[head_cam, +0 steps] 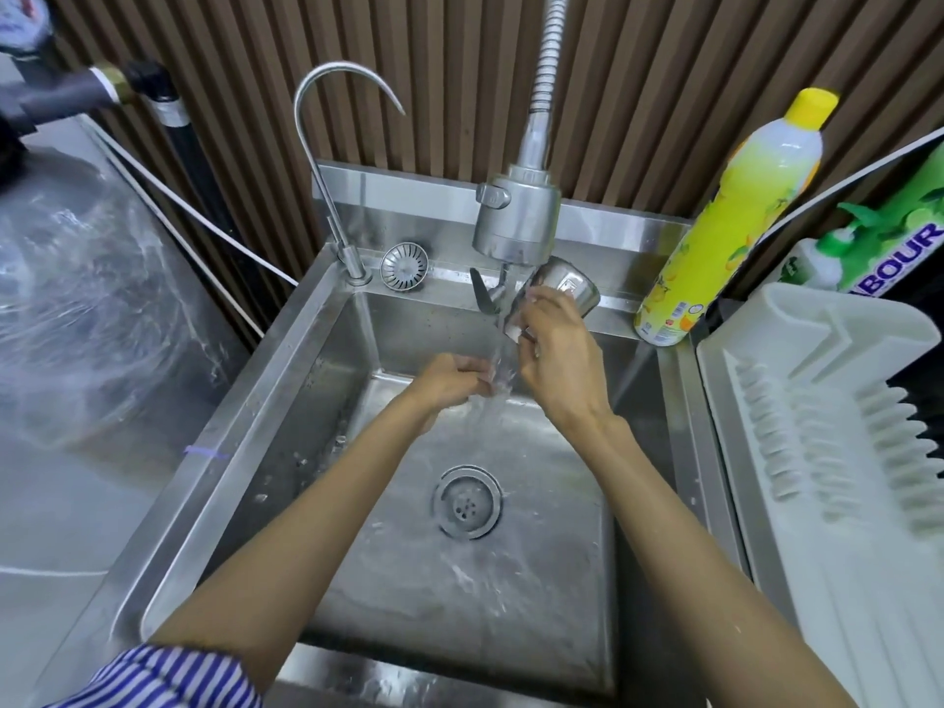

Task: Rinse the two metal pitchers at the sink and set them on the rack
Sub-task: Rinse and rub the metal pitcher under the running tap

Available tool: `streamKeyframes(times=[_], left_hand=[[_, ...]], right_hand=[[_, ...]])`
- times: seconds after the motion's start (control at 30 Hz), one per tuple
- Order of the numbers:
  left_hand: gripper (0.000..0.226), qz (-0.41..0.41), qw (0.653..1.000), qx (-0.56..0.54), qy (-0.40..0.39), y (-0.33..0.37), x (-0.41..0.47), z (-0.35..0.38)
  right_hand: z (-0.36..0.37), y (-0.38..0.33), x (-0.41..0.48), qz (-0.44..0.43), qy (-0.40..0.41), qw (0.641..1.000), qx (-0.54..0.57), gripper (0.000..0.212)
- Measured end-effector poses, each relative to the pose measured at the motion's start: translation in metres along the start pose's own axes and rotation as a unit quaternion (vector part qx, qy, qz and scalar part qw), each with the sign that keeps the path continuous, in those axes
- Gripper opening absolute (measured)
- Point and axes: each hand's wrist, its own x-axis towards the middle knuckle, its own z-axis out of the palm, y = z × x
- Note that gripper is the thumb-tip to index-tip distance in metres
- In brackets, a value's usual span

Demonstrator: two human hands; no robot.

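My right hand (554,350) grips a small metal pitcher (567,286), tilted on its side just below the sprayer head (516,212) at the back of the sink (286,380). Water streams from the sprayer past the pitcher's mouth onto my left hand (452,378), which sits cupped under the flow with fingers curled and nothing in it. The white plastic dish rack (827,426) lies to the right of the sink with nothing on it. A second pitcher is not in view.
A yellow dish-soap bottle (725,222) stands on the sink's back right corner, green refill packs (889,247) behind the rack. A thin gooseneck tap (327,161) and a loose strainer (403,265) sit at back left. The drain (467,500) is mid-basin. A wet steel counter (87,309) lies left.
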Motion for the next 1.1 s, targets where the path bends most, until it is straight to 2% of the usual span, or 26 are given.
streamKeyframes(times=[0.07,0.13,0.2,0.27,0.37,0.43,0.5,0.57,0.63,0.77,0.83,0.9,1.0,1.1], left_hand=[[0.044,0.01,0.999,-0.029,-0.01,0.005,-0.001,0.001],[0.065,0.025,0.998,-0.063,-0.016,0.006,-0.002,0.002],[0.085,0.042,0.994,-0.099,-0.012,0.008,-0.003,0.002],[0.082,0.079,0.99,-0.119,-0.003,0.01,-0.006,0.005],[0.082,0.159,0.98,-0.103,0.06,0.013,-0.015,0.01],[0.09,0.231,0.961,-0.098,0.117,0.016,-0.023,0.011],[0.091,0.296,0.939,-0.081,0.156,0.019,-0.033,0.008],[0.087,0.342,0.921,-0.04,0.18,0.025,-0.044,0.003],[0.082,0.369,0.905,0.006,0.211,0.028,-0.055,-0.002],[0.079,0.367,0.887,0.069,0.27,0.034,-0.067,-0.006],[0.075,0.328,0.896,0.081,0.288,0.035,-0.067,-0.004],[0.069,0.283,0.911,0.093,0.285,0.036,-0.066,-0.002],[0.05,0.236,0.935,0.084,0.25,0.036,-0.062,0.001],[0.052,0.22,0.953,0.063,0.199,0.033,-0.059,0.006]], right_hand=[[-0.002,0.006,0.002,0.044,0.016,0.997,0.058,0.017],[-0.007,0.011,0.004,0.128,0.046,0.976,0.169,0.017],[-0.013,0.016,0.004,0.211,0.069,0.933,0.285,0.024],[-0.017,0.019,-0.001,0.262,0.068,0.888,0.373,0.027],[-0.018,0.013,-0.008,0.277,0.048,0.831,0.48,0.03],[-0.017,0.007,-0.011,0.276,0.038,0.782,0.557,0.033],[-0.018,0.0,-0.014,0.274,0.024,0.733,0.622,0.025],[-0.02,-0.006,-0.017,0.275,0.016,0.711,0.647,0.02],[-0.023,-0.01,-0.018,0.278,0.011,0.717,0.64,0.02],[-0.036,-0.016,-0.013,0.29,0.006,0.783,0.55,0.017],[-0.042,-0.017,-0.009,0.31,0.015,0.811,0.496,0.02],[-0.049,-0.018,-0.006,0.33,0.017,0.824,0.46,0.021],[-0.061,-0.016,-0.002,0.343,0.006,0.848,0.405,0.022],[-0.069,-0.014,-0.002,0.317,0.022,0.893,0.32,0.026]])
